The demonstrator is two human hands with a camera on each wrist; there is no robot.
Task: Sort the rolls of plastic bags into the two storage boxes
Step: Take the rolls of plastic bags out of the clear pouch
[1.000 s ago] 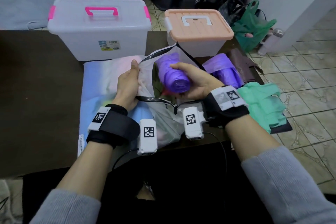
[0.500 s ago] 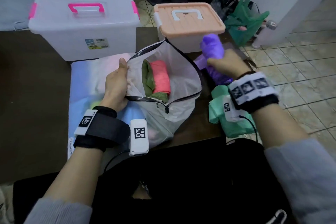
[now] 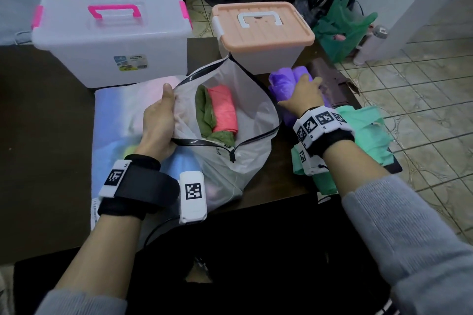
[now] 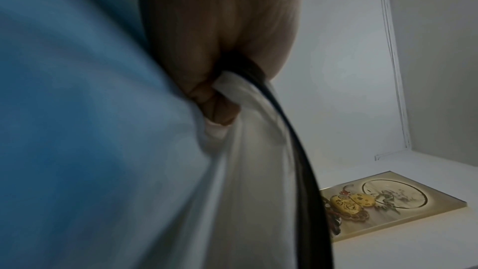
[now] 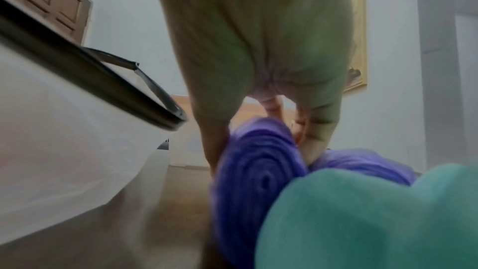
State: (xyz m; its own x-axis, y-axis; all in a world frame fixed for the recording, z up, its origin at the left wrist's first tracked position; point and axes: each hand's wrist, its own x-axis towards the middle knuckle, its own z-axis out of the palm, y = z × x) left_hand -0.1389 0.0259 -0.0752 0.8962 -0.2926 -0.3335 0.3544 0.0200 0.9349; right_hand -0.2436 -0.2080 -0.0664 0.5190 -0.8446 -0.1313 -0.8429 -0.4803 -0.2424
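Head view: we set a purple roll (image 3: 281, 82) down beside the pouch.
Our right hand (image 3: 303, 93) clasps it at two o'clock of the mesh pouch (image 3: 256, 115), against the peach-lidded box (image 3: 263, 33); let go gently so it won't roll, while our left hand (image 3: 157, 123) pinches the pouch rim wide.

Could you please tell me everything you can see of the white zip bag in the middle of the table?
The zip bag is a soft, see-through white pouch edged with a black zipper, unzipped and gaping wide. It lies on the dark table, partly over a pale blue sheet, in front of the two closed boxes. The left hand pinches its left rim, holding it open. Inside lie a pink roll and olive-green rolls.
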